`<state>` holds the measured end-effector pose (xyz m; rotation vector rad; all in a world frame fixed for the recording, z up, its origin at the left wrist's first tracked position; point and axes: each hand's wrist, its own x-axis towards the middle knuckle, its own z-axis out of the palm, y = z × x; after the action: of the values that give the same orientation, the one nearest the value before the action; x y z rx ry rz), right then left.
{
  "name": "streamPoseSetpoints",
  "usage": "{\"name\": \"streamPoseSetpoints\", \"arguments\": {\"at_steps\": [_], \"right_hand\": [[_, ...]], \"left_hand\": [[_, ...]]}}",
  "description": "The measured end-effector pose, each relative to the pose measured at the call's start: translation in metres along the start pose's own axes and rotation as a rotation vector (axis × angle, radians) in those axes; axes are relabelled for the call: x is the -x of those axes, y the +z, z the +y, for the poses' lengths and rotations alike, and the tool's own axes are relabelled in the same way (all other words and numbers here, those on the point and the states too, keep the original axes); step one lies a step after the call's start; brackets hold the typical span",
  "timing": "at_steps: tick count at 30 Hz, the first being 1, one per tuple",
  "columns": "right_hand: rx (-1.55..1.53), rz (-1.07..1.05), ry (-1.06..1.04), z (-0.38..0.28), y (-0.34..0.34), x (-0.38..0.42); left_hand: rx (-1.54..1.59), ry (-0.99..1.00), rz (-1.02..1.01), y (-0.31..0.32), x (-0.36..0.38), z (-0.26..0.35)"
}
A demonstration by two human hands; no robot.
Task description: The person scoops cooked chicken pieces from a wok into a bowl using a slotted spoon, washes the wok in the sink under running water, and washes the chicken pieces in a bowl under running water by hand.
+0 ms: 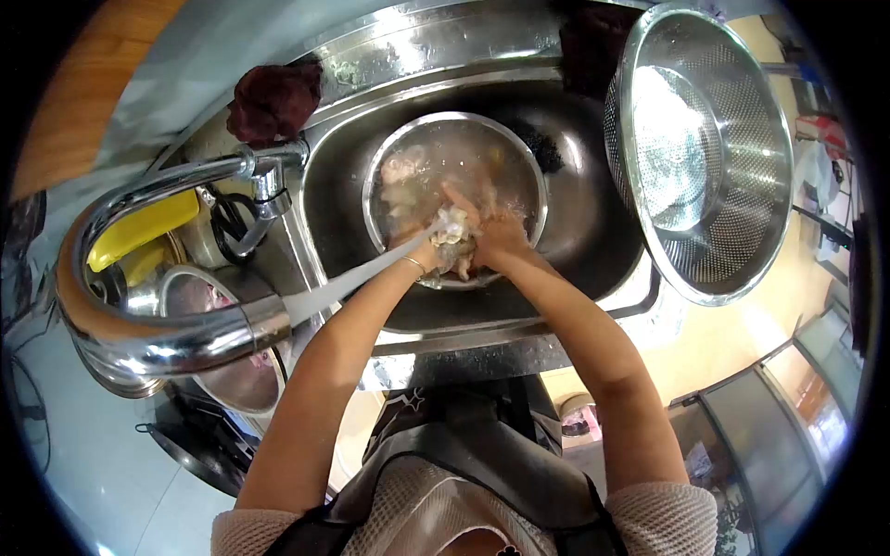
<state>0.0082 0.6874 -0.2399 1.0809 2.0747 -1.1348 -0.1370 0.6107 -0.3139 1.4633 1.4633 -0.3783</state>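
Note:
Both hands are in a round metal bowl (pixel 373 171) of cloudy water that stands in the sink. Pale pieces of raw meat (pixel 402 167) lie in the water at the bowl's left side. A stream of water (pixel 362 274) from the curved chrome faucet (pixel 167 334) strikes and splashes between my hands. My left hand (pixel 426 252), with a thin bracelet at its wrist, is at the bowl's near side, against a pale wet lump. Close by on the right, my right hand (pixel 502 235) reaches into the water. Splashing and murky water hide the fingers of both.
A large perforated metal colander (pixel 723 157) rests tilted on the sink's right edge. Dark red cloths (pixel 274 102) lie on the back rim. Left of the steel sink (pixel 584 213) are a yellow-handled item (pixel 144 230), a metal pot (pixel 243 382) and a black pan (pixel 197 456).

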Motion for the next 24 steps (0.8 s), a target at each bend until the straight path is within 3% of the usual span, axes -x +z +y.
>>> {"name": "streamPoseSetpoints", "arguments": {"at_steps": [1, 3, 4, 7, 9, 10, 11, 12, 13, 14, 15, 16, 18, 19, 21, 23, 24], "right_hand": [[0.003, 0.001, 0.002, 0.005, 0.004, -0.008], [-0.081, 0.575, -0.262, 0.02, 0.026, -0.028], [-0.079, 0.578, -0.262, 0.028, 0.03, -0.042], [0.061, 0.231, -0.111, 0.037, 0.018, -0.061], [-0.391, 0.328, -0.069, 0.031, -0.016, -0.038], [-0.38, 0.282, 0.164, 0.037, -0.002, -0.049], [-0.381, 0.283, 0.169, 0.044, 0.005, -0.046], [-0.596, 0.472, 0.06, 0.05, 0.016, -0.037], [-0.805, 0.661, -0.057, 0.051, 0.025, -0.028], [-1.046, 0.573, 0.082, 0.036, 0.012, -0.006], [-1.043, 0.572, 0.081, 0.027, 0.007, -0.002], [-1.39, 0.532, 0.144, 0.018, 0.005, -0.001], [-1.638, 0.471, 0.321, 0.01, 0.009, -0.012], [-1.634, 0.467, 0.32, 0.015, 0.01, -0.025], [-1.598, 0.25, 0.37, 0.022, 0.014, -0.045], [-1.64, 0.219, 0.44, 0.016, 0.015, -0.042], [-1.63, 0.299, 0.324, 0.012, 0.017, -0.037]], "left_hand": [[0.001, 0.003, 0.002, -0.002, -0.001, 0.003], [0.132, -0.103, 0.132, -0.01, 0.005, 0.014], [0.197, -0.156, 0.198, -0.015, 0.01, 0.02], [0.376, -0.324, 0.396, -0.023, 0.024, 0.029], [0.406, -0.328, 0.507, -0.004, 0.019, 0.002], [0.756, -0.252, 0.622, 0.002, 0.02, -0.014], [1.015, -0.232, 0.588, -0.016, 0.034, -0.002], [1.271, -0.227, 0.558, -0.034, 0.049, 0.011], [1.429, -0.287, 0.389, -0.077, 0.077, 0.046], [1.367, -0.245, 0.28, -0.076, 0.058, 0.023], [1.371, -0.244, 0.28, -0.085, 0.044, 0.023], [1.413, -0.286, 0.204, -0.092, 0.031, 0.027], [1.461, -0.33, 0.118, -0.098, 0.004, 0.028], [1.45, -0.244, 0.072, -0.097, -0.012, 0.022], [1.439, -0.174, 0.021, -0.088, -0.021, 0.024], [1.296, -0.143, 0.355, -0.083, -0.026, 0.04], [1.469, -0.216, 0.239, -0.079, -0.021, 0.042]]}}
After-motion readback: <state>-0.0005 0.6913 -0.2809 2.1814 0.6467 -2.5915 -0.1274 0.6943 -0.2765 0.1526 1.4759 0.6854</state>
